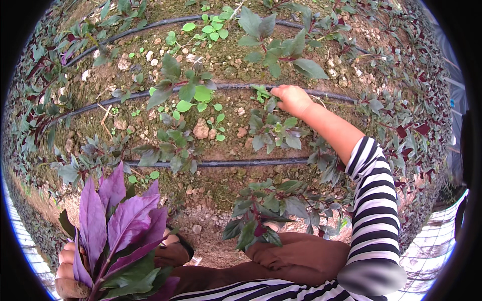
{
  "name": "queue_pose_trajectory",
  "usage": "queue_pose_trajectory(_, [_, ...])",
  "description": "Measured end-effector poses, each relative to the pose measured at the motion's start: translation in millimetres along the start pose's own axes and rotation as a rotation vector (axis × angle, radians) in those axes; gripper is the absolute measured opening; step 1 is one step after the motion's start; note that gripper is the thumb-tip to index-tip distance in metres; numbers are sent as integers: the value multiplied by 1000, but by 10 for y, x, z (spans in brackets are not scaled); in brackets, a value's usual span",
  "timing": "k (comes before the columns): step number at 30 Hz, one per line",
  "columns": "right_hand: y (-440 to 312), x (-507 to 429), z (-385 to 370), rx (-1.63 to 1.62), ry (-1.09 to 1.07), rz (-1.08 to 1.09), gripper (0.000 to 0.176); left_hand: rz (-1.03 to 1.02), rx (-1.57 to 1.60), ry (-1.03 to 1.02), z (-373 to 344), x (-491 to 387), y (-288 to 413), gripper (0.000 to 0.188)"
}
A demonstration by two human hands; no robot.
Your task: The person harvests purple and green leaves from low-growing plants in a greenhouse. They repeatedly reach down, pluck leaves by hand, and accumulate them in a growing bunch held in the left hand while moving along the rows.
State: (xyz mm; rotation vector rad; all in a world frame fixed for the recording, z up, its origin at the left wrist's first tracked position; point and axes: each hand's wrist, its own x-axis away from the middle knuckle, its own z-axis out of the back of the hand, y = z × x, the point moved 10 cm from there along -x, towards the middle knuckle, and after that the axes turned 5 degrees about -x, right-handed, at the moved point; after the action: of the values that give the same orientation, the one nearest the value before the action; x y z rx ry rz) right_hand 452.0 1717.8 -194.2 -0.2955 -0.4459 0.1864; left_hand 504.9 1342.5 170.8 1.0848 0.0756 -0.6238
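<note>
My left hand (69, 272), at the lower left, holds a bunch of leafy stems (130, 225) with purple leaf undersides and dark green upper sides. My right hand (293, 99) reaches out over the soil with its fingers curled down at the middle black drip line (233, 87). Just left of its fingertips grows a small bright green seedling (260, 93). Below the hand stands a young plant with grey-green leaves (276, 131). The fingertips are partly hidden, so whether they pinch a stem or leaf cannot be seen.
Two more drip lines run across the bed, one nearer (252, 163) and one farther (158, 23). Light green weeds (203, 94) and stones (201, 128) dot the soil. A leafy plant (260, 210) grows close to my knee (297, 252). Denser purple-green plants (418, 113) flank both sides.
</note>
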Motion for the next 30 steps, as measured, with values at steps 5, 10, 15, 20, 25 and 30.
queue_pose_trajectory(5, [-124, -28, -218, 209, -28, 92, 25, 43, -32, -11, 41, 3, 2, 44])
queue_pose_trajectory(10, [13, -31, -25, 77, 133, 50, 19, 47, -84, -65, 82, 2, 37, 46])
queue_pose_trajectory(15, [254, 1, 191, -369, 318, -16, 30, 55, -35, -81, 67, 6, 1, 46])
queue_pose_trajectory(20, [-474, -212, 53, -94, 35, 182, 34, -101, 36, -40, 125, 89, 84, 49])
queue_pose_trajectory(25, [-464, -286, -11, -49, 31, 207, 21, 248, -215, 335, 227, 354, -28, 61])
queue_pose_trajectory(30, [-199, -213, 284, -539, 98, -72, 35, 282, -320, 349, 530, 421, -40, 62])
